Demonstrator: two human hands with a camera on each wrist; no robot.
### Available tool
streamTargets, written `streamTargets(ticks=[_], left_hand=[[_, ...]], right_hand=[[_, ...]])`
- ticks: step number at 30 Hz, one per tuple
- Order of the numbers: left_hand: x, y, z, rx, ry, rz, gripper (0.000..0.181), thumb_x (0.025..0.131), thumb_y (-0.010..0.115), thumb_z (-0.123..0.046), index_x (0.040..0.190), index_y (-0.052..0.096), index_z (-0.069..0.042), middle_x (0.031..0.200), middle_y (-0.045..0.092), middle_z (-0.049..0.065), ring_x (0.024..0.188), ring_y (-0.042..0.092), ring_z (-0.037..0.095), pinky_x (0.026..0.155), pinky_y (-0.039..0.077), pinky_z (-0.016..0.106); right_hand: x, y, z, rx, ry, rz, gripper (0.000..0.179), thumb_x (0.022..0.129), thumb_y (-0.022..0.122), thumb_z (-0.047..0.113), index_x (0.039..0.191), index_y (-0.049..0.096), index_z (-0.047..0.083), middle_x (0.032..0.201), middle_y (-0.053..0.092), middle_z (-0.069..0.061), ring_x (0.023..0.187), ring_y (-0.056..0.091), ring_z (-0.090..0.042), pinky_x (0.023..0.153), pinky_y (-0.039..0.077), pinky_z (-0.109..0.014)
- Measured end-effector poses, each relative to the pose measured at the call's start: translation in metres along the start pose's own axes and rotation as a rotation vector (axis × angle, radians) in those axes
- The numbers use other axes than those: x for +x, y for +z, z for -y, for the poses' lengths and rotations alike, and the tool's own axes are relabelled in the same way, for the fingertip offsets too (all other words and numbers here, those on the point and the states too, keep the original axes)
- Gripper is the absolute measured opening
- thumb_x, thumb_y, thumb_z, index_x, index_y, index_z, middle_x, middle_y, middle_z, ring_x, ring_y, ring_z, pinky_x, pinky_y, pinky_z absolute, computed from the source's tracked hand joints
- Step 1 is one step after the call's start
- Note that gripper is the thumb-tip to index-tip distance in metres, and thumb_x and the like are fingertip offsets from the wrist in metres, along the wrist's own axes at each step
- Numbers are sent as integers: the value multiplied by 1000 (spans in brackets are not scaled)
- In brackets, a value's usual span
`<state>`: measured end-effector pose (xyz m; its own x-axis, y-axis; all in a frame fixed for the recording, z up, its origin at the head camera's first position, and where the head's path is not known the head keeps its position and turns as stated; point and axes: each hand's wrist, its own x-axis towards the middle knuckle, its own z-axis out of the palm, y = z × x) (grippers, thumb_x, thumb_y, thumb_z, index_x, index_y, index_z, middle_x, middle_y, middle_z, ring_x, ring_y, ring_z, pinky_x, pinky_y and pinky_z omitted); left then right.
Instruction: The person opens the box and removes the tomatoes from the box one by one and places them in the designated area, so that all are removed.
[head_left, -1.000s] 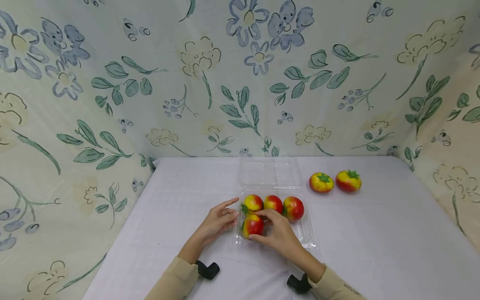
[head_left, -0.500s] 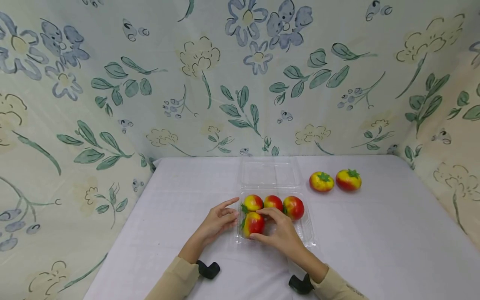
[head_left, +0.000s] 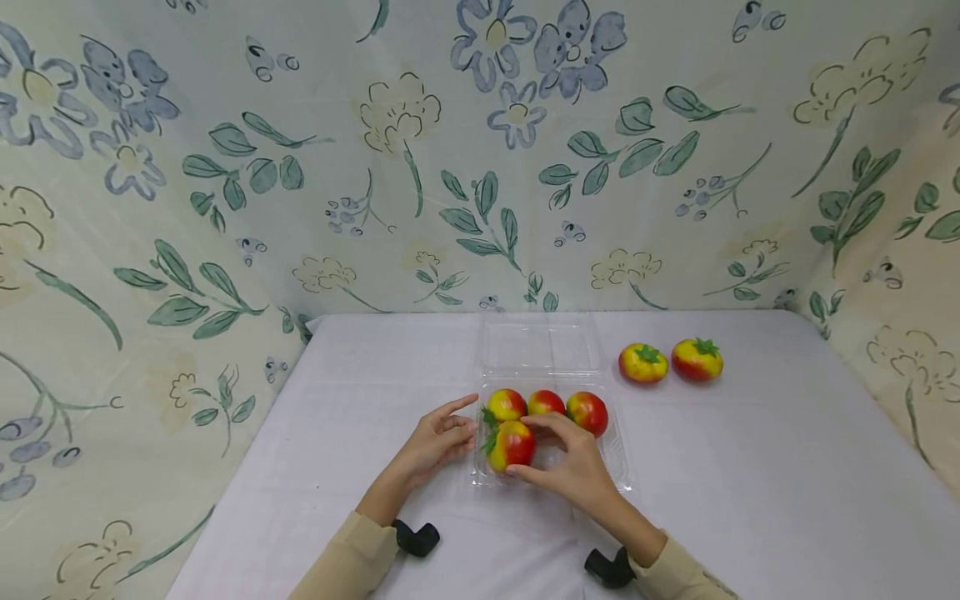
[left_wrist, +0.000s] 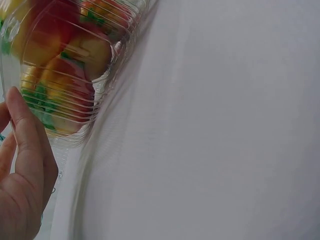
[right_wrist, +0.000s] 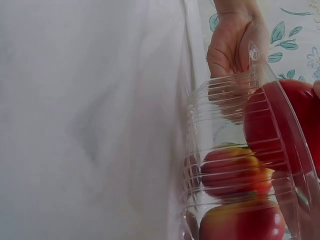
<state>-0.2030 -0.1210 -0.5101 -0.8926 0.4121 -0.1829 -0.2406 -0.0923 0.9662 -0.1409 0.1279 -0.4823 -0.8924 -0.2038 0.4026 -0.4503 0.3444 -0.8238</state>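
Note:
A clear plastic clamshell box stands on the table with its lid laid back. Inside it, a row of three red-and-yellow persimmons sits at the rear: one at left, one in the middle, one at right. My right hand holds another persimmon at the front left between thumb and fingers, its green leafy top facing left. My left hand touches the box's left rim with its fingers extended; the left wrist view shows a fingertip against that rim.
Two more persimmons, one beside the other, lie right of the box's open lid. A white cloth covers the table. A floral curtain hangs behind it.
The persimmon in my right hand has shifted slightly right and away from me, and more of its leafy top shows. The right hand moved with it; the left hand stayed.

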Motion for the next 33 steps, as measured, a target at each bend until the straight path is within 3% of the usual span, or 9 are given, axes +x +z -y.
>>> streamTargets(ticks=[9, 15, 17, 24, 33], left_hand=[[0, 1, -1, -11, -1, 5, 56, 97, 64, -6, 150, 45, -10, 101, 61, 9, 78, 63, 15, 77, 57, 24], [1, 0, 0, -8, -2, 0, 55, 97, 64, -5, 150, 46, -10, 101, 61, 9, 78, 63, 15, 76, 57, 23], [1, 0, 0, -8, -4, -2, 55, 97, 64, -5, 149, 46, -10, 101, 61, 9, 78, 63, 14, 76, 57, 23], [0, 0, 1, -12, -5, -2, 56, 98, 64, -5, 150, 45, -9, 101, 61, 9, 77, 63, 13, 75, 57, 22], [-1, 2, 0, -29, 6, 2, 57, 97, 63, -2, 151, 43, -7, 100, 60, 9, 77, 63, 13, 75, 57, 21]], right_hand=[[2, -13, 29, 48, -7, -11, 58, 67, 92, 1, 119, 66, -3, 117, 65, -14, 104, 63, -29, 85, 57, -47], [2, -21, 40, 101, -4, -7, 57, 68, 90, -2, 119, 65, -6, 118, 64, -17, 107, 63, -30, 87, 57, -41], [1, -23, 39, 105, 9, -11, 57, 69, 90, -1, 119, 65, -5, 119, 64, -17, 107, 63, -29, 87, 56, -41], [-4, -22, 1, 135, 48, -25, 59, 71, 92, 16, 124, 66, 12, 123, 64, -3, 111, 63, -20, 89, 56, -40], [-6, -33, -1, 141, 46, -42, 58, 72, 90, 10, 124, 65, 9, 123, 64, -6, 110, 63, -22, 89, 55, -35]])
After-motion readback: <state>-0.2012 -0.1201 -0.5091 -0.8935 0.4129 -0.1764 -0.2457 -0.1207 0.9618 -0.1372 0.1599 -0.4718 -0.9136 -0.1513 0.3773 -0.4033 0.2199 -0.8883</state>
